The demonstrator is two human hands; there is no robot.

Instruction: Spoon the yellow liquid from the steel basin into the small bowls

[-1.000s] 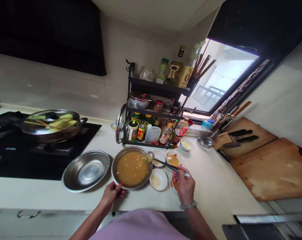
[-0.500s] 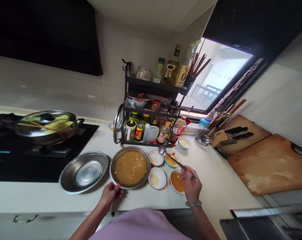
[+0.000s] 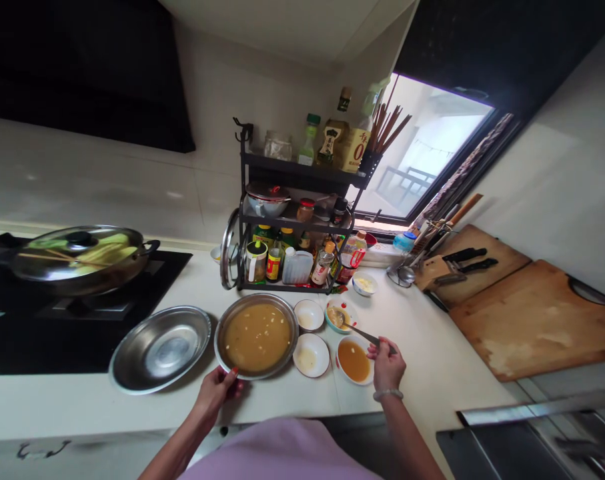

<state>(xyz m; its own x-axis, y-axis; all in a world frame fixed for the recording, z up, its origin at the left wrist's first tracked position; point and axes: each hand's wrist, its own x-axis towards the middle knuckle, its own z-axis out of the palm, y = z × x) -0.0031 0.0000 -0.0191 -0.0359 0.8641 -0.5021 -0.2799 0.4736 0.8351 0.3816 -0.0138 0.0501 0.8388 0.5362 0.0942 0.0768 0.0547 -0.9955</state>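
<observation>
My left hand [image 3: 221,392] grips the near rim of a metal basin [image 3: 219,339] full of brownish liquid [image 3: 257,337] with pale bits. In my right hand [image 3: 386,367] is the handle of a metal ladle [image 3: 367,335]; its head lies inside a patterned bowl [image 3: 349,308], which holds a little liquid. Just left of that hand stands another bowl with orange-brown liquid [image 3: 353,362]. Two small white bowls [image 3: 312,355], with only some residue at the bottom, sit between the basin and these bowls. A second, empty metal basin [image 3: 132,357] rests to the left.
A lidded pan [image 3: 77,267] stands on the black stove [image 3: 47,340] at left. Behind the basin is a black spice rack [image 3: 292,220] with bottles and jars. At right are a knife block [image 3: 432,272], cutting boards [image 3: 532,320] and a small bowl of chopped food [image 3: 364,285].
The ladle has gone from above the bowls down into the patterned bowl, whose liquid level looks lower. My left hand stays on the basin rim. The view has shifted slightly.
</observation>
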